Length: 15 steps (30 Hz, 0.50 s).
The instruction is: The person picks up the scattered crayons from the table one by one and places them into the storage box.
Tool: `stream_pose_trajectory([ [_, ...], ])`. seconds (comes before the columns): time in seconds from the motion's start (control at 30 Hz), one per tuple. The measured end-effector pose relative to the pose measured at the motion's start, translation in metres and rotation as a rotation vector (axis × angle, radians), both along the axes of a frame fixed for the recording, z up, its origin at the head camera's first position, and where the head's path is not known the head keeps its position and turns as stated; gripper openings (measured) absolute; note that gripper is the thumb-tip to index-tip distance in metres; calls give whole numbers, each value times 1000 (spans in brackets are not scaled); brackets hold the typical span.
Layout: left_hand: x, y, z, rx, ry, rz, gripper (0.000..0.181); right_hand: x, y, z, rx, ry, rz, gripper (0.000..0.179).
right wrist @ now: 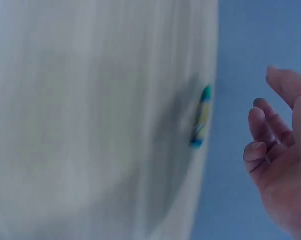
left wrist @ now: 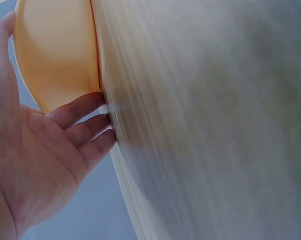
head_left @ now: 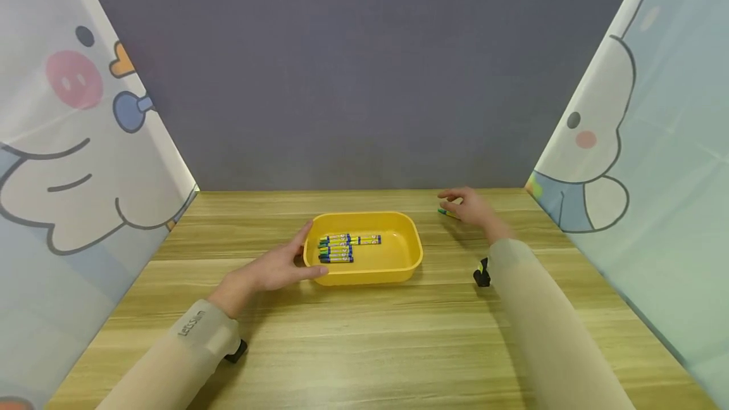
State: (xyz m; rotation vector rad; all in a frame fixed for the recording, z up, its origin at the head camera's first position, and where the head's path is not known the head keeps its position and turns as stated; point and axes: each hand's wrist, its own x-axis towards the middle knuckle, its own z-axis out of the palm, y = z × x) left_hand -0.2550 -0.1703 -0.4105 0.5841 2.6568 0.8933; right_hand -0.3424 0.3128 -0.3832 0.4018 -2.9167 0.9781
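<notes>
The yellow tray stands on the wooden table with several green-tipped crayons lying in its left half. At its left end, my left hand is spread against it, thumb along the near wall and index finger by the far-left corner. In the left wrist view, the fingertips touch low on the tray's side, close to the tabletop. To the tray's right, my right hand hovers over a single green crayon on the table. The right wrist view shows that hand apart from the crayon, its fingers loosely bent and holding nothing.
A dark grey panel rises behind the table's far edge. Cartoon-printed cloths hang on both sides. Black straps show beneath the sleeves at both wrists.
</notes>
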Motion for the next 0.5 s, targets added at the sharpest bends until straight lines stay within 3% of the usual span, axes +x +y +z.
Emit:
stream_pose_trajectory([
  [0.3, -1, -1, -1, 10, 1, -4, 127, -2, 30, -20, 30, -142, -106, 41],
  [0.5, -3, -1, -2, 11, 2, -7, 126, -7, 32, -26, 80, -124, -105, 36],
])
